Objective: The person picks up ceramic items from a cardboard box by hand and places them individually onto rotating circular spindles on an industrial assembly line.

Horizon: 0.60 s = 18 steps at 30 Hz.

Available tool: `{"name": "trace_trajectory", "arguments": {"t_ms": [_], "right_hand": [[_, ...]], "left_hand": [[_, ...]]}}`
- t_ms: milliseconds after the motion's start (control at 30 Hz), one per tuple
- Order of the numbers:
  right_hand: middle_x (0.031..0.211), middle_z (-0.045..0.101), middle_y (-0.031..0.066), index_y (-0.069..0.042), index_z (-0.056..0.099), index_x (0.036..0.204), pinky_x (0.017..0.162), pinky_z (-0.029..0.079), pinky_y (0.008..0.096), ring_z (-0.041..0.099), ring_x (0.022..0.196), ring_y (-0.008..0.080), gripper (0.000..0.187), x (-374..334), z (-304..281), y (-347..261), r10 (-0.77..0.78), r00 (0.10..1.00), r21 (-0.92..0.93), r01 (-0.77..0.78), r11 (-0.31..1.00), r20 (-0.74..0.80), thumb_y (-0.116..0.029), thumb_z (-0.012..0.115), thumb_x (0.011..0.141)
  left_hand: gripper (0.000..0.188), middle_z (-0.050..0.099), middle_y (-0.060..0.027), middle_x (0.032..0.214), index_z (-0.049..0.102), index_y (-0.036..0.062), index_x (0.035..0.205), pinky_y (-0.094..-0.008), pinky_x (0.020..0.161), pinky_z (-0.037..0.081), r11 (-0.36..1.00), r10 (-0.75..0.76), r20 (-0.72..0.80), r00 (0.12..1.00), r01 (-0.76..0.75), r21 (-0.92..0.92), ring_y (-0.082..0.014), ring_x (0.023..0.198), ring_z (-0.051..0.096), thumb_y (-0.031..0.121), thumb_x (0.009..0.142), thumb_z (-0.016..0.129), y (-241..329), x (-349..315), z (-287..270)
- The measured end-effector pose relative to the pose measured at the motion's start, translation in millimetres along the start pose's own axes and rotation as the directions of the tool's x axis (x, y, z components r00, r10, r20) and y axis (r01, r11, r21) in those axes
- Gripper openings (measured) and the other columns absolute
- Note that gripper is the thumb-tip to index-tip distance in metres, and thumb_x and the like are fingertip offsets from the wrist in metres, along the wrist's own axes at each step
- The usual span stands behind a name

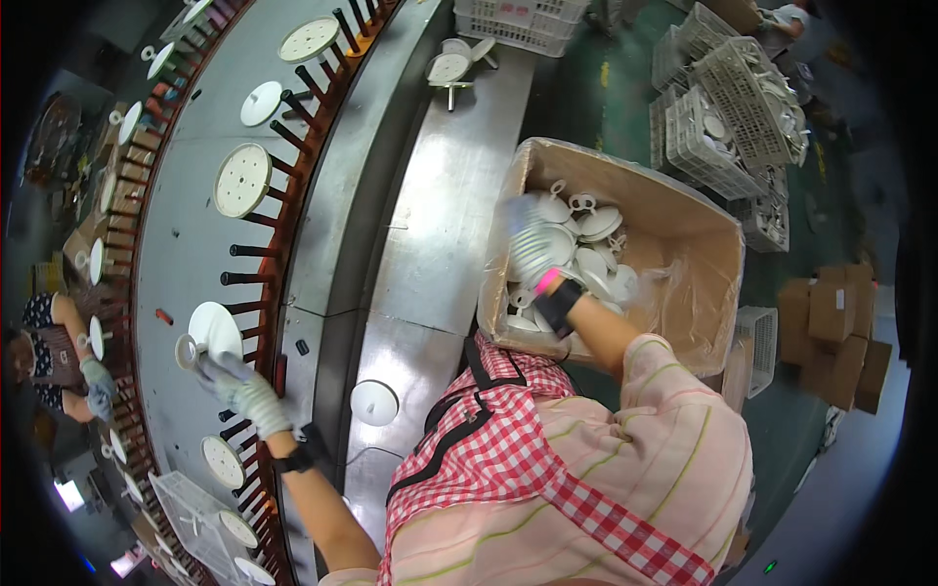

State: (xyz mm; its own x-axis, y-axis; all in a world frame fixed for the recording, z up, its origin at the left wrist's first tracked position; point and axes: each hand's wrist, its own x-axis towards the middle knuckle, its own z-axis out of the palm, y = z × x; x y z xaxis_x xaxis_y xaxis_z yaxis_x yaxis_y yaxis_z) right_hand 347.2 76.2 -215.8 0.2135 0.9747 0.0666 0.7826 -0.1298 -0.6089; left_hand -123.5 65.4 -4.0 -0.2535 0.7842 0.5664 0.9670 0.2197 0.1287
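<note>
At the conveyor on my left, my left hand point(244, 394), in a striped work glove, is closed on the edge of a white disc with a ring point(217, 330). The disc stands against the black pegs along the conveyor's rim. My right hand point(531, 239), gloved too, reaches into an open cardboard box point(684, 264) lined with clear plastic. Its fingers are smeared by motion. Around it in the box lies a heap of similar white discs with rings point(594, 256).
Black pegs point(254, 251) line the conveyor, several bearing white discs point(242, 181). One disc point(374, 402) lies on the metal bench point(430, 215); more sit at its far end. White crates point(718, 146) stand beyond the box. Across the conveyor works another person point(73, 356).
</note>
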Motion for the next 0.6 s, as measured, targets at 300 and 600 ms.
{"name": "trace_trajectory", "arguments": {"t_ms": [300, 600], "right_hand": [[0.117, 0.057, 0.0266, 0.007, 0.056, 0.115, 0.094, 0.041, 0.0410, 0.052, 0.113, 0.0365, 0.063, 6.7, 6.7, 223.1, 0.733, 0.679, 0.211, -0.723, 0.658, 0.038, -0.045, 0.059, 0.079], [0.105, 0.062, 0.0095, -0.002, 0.062, 0.109, 0.084, 0.043, 0.0324, 0.056, 0.093, 0.0207, 0.033, 43.5, -13.6, 351.6, 0.557, 0.760, 0.940, -0.305, -0.149, 0.335, -0.025, 0.057, 0.085]], "left_hand": [[0.051, 0.042, -0.0242, 0.130, 0.050, 0.0057, 0.121, -0.0475, 0.099, 0.036, 0.913, 0.205, 0.340, 0.918, -0.054, -0.404, -0.0409, 0.120, 0.042, 0.012, 0.073, 0.066, 68.0, -129.7, -42.5], [0.039, 0.050, -0.0202, 0.123, 0.055, 0.0074, 0.113, -0.0462, 0.095, 0.039, 0.904, 0.140, 0.508, 0.850, 0.099, -0.415, -0.0399, 0.112, 0.048, 0.018, 0.076, 0.063, 33.7, -182.0, -45.2]]}}
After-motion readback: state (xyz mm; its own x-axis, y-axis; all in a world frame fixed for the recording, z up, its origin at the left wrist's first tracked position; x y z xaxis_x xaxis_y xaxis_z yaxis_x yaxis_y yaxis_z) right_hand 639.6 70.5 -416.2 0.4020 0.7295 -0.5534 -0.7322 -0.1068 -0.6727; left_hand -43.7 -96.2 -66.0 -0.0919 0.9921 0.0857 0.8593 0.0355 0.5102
